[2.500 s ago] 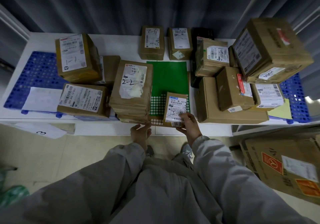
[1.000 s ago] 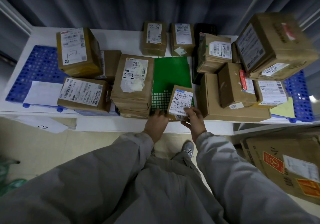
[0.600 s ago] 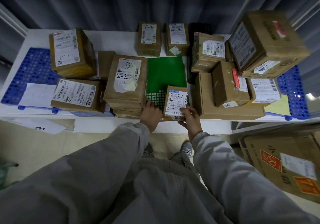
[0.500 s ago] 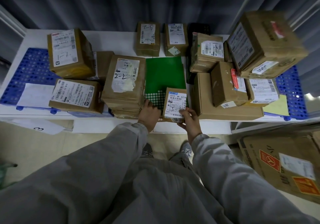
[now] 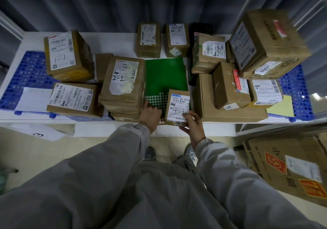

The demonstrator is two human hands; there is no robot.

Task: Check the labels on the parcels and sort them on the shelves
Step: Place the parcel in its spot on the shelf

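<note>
1. Small box [image 5: 178,105] is sitting on green sheet [image 5: 165,76], front of shelf [image 5: 115,41].
2. R hand [image 5: 192,126] is pinching its near corner.
3. L hand [image 5: 150,113] is lying flat on sheet, fingers loose, touching 2-2 box [image 5: 123,85].

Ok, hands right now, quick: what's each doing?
Left hand: open, resting on the green sheet.
Right hand: gripping the small parcel.

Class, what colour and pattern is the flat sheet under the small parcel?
Green sheet, with white dots along its near edge; the head view shows it.
</note>
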